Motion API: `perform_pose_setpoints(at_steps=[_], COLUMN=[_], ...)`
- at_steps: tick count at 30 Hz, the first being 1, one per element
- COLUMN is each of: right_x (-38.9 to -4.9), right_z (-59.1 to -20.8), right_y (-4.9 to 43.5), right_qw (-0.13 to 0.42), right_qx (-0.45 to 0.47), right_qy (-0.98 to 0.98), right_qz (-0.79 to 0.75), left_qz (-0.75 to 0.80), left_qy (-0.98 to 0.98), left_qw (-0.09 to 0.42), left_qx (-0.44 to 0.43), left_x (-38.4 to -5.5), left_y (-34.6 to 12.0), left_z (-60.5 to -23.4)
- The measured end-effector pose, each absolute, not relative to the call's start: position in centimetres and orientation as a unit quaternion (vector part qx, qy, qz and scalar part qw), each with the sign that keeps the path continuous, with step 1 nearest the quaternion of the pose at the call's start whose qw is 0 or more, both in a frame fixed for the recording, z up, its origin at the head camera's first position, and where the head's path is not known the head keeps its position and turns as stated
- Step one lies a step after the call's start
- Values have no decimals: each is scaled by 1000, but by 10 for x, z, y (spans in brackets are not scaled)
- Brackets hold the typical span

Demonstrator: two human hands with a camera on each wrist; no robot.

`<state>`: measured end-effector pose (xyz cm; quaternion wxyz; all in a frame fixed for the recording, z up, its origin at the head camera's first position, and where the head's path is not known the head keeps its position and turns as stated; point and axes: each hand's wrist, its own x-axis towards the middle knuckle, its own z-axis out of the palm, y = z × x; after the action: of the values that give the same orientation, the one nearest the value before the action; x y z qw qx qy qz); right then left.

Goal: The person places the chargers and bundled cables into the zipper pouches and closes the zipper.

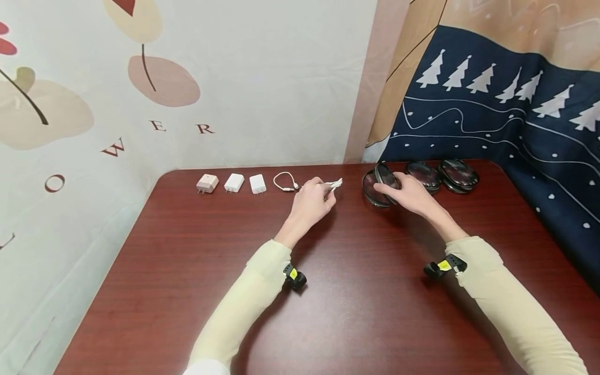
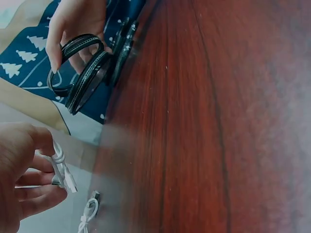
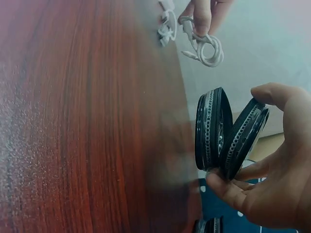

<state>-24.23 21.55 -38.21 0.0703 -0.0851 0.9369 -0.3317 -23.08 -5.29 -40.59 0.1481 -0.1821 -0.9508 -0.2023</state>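
A coiled white charging cable (image 3: 212,51) is pinched between the thumb and fingers of my left hand (image 1: 310,202), held up above the back of the table. My right hand (image 1: 409,190) grips a round black zippered case (image 1: 375,188) by its raised half. That case stands unzipped, its two halves spread in a V in the right wrist view, with the thumb on one half's rim (image 3: 257,104) and fingers near the hinge. Left of my left hand lies another white cable (image 1: 285,182), looped on the table.
Two more round dark cases (image 1: 424,176) (image 1: 459,174) sit at the back right. Along the back left stand a pinkish plug adapter (image 1: 207,183) and two white adapters (image 1: 234,182) (image 1: 257,184). A fabric backdrop (image 1: 281,94) rises behind the table (image 1: 356,307).
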Motion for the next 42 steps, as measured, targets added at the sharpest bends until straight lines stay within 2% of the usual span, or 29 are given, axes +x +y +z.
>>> perform_pose_setpoints(at_steps=[14, 25, 32, 42], right_x=[-221, -201, -187, -177], right_z=[-367, -355, -350, -351], right_y=[211, 200, 186, 168], right_qw=[150, 143, 135, 130], right_qx=[-61, -69, -63, -68], right_qy=[877, 860, 855, 868], right_qz=[-452, -485, -496, -474], left_qz=[-328, -484, -545, -576], left_qy=[-911, -826, -800, -799], left_qw=[185, 206, 173, 88], left_qx=[-168, -203, -182, -150], left_x=[-205, -188, -177, -165], left_y=[-65, -73, -73, -71], left_z=[-390, -374, -364, -350])
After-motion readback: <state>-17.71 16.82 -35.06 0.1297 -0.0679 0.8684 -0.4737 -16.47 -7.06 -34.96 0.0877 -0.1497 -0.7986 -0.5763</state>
